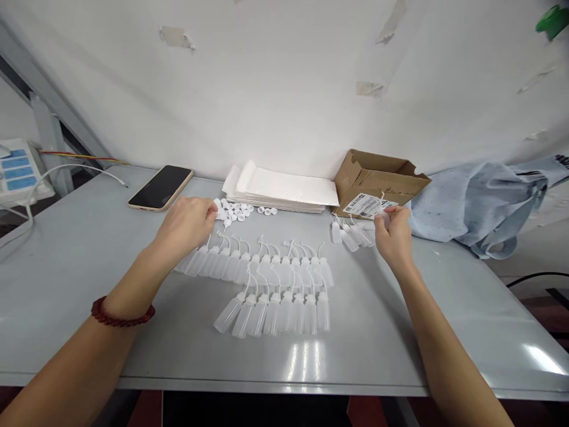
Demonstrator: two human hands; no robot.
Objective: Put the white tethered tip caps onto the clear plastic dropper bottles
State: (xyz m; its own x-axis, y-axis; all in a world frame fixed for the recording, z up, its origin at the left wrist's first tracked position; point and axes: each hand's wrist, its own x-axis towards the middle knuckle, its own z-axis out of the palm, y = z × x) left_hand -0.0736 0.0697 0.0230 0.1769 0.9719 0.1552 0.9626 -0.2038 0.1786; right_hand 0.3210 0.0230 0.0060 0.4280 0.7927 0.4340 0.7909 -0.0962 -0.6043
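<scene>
My left hand (189, 222) is closed in a pinch at the left edge of a pile of small white caps (235, 212), its fingertips on a cap. My right hand (395, 231) is closed around a small translucent squeeze bottle (383, 220) in front of the cardboard box, mostly hidden by the fingers. A thin white strap rises from its top. Beside that hand lie several similar bottles (349, 238). Between my arms, more bottles with thin white straps lie side by side in a back row (262, 268) and a front row (278, 312).
Behind the caps lies a stack of white envelopes (288, 187), against an open cardboard box (377, 178). A phone (162, 187) lies at left, near a white cable (89, 168) and a power strip (22, 172). Light blue cloth (462, 204) lies at right on the grey table (368, 350).
</scene>
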